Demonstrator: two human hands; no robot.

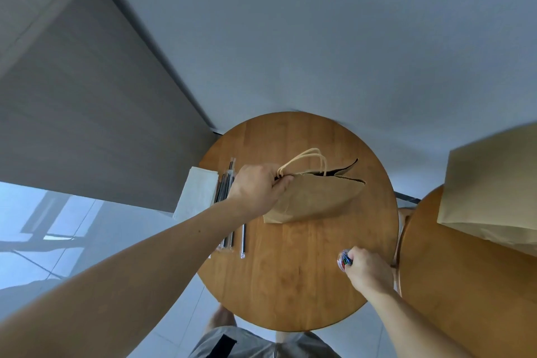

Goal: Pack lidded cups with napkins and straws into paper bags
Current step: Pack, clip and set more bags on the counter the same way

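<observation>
Napkins (200,195) sit in a white stack at the left edge of the round wooden worktop (290,285), and the wrapped straws (225,192) lie in a row just beside them. Both are close to where the bag is being handled, likely so they can be dropped in without a long reach. The left hand (258,186) is stretched over the straws, its fingers (283,182) pinching the rim of the paper bag (316,197) at the foot of its twisted handles (305,158). The bag stands near the middle of the worktop, leaning a little, with its mouth partly gaping toward the far side. I take that pinch to be steadying it and keeping the mouth open for loading. At the right edge of the worktop the right hand (366,267) has its fingers curled round a small multicoloured thing (343,260). From here I cannot tell what it is, and I see no lidded cup anywhere. Further right, a second worktop (465,299) carries a pile of flat brown bags (494,183), presumably the supply for later orders.
</observation>
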